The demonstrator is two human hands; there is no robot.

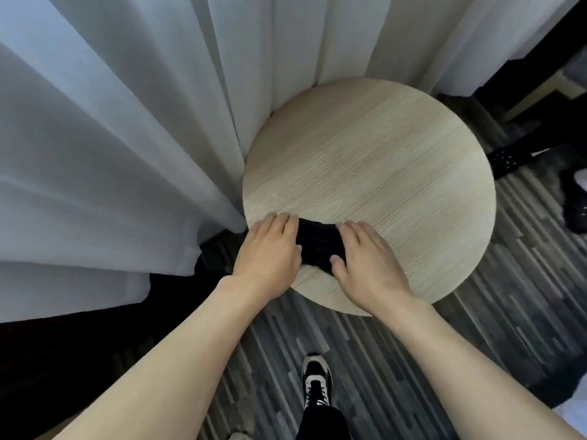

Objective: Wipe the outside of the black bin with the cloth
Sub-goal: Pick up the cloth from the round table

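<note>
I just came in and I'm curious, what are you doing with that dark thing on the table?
A person has both hands on a dark cloth at the near edge of a round wooden table. The left hand and right hand press flat on either end. No black bin is in view, so wiping hasn't begun.

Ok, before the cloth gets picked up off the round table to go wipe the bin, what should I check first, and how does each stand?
1. Cloth located: ok. The dark cloth lies near the front edge of the round table.
2. Both hands on the cloth: ok. The left hand and right hand rest flat on its two ends.
3. Cloth gripped: not ok. The fingers lie flat, not closed around it.
4. Table free of other items: ok. Nothing else shows on it.
5. Black bin in view: not ok. No bin is visible.
6. Clear footing: cannot tell. A shoe stands on the striped carpet; the dark area left of it is unreadable.
</note>
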